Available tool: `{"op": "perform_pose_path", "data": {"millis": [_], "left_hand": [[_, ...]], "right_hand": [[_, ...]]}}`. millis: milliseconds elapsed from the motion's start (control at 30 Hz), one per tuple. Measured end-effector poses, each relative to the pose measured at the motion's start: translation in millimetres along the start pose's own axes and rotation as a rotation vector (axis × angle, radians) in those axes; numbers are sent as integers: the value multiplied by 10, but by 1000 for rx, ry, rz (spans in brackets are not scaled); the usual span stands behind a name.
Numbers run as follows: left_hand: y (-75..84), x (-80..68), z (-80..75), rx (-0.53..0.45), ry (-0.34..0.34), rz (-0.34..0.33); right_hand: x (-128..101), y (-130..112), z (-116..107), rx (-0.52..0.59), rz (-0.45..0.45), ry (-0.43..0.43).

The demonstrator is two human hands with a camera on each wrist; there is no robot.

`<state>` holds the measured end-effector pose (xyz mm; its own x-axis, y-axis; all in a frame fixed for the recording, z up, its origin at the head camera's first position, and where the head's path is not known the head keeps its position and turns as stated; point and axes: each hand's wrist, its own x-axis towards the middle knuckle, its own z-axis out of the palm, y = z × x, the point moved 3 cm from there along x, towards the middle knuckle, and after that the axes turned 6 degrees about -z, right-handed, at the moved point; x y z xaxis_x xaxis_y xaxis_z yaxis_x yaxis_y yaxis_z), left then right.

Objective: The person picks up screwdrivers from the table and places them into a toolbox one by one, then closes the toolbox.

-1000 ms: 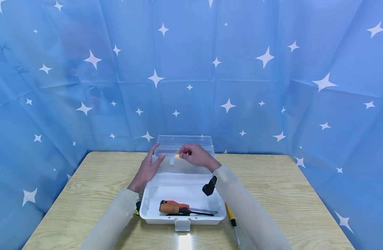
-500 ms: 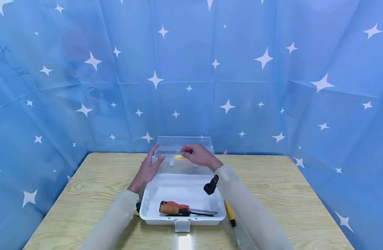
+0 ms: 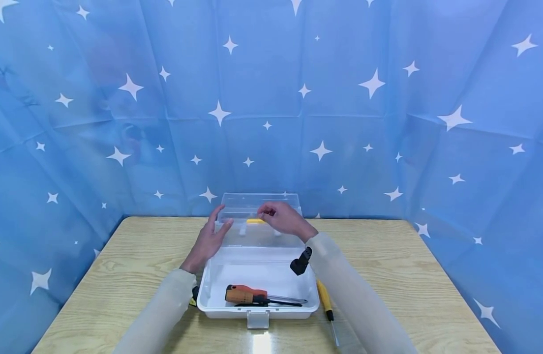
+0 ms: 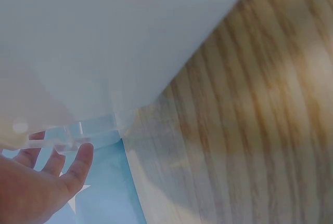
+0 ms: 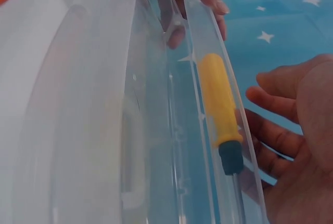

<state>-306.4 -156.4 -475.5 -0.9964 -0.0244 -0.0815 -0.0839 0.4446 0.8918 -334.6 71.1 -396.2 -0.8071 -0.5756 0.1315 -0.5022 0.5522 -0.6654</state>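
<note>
A white toolbox [image 3: 258,313] stands with its translucent lid [image 3: 233,237] raised at the back. My left hand [image 3: 206,242] holds the lid's left edge, thumb in front and fingers round it. In a narrow compartment along the lid lies a yellow-handled screwdriver [image 5: 219,102] with a black collar. Beside it my right hand [image 3: 286,219] has loosely bent fingers, some seen behind the clear lid wall in the right wrist view. Nothing shows between its thumb and fingers. Inside the box lie an orange-handled screwdriver [image 3: 240,296] and a red-handled tool [image 3: 252,289].
Another yellow-handled screwdriver [image 3: 324,300] lies on the wooden table [image 3: 400,285], right of the box under the right forearm. A small yellow and black thing [image 3: 193,301] is partly hidden at the box's left. Behind hangs a blue curtain [image 3: 271,98] with white stars.
My right hand has moved slightly right, off the yellow handle in the lid, and more of that handle shows. The left hand stays at the lid.
</note>
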Motion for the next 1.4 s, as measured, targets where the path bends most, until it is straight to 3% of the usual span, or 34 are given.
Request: {"op": "perform_pose_path", "data": {"millis": [767, 1133, 1400], "left_hand": [[-26, 3, -8, -6, -7, 7], [-11, 13, -6, -6, -14, 4], [2, 6, -7, 8, -5, 11]], "right_hand": [[-115, 66, -204, -26, -39, 39], [-484, 171, -560, 78, -32, 183], [-787, 362, -717, 76, -5, 256]]}}
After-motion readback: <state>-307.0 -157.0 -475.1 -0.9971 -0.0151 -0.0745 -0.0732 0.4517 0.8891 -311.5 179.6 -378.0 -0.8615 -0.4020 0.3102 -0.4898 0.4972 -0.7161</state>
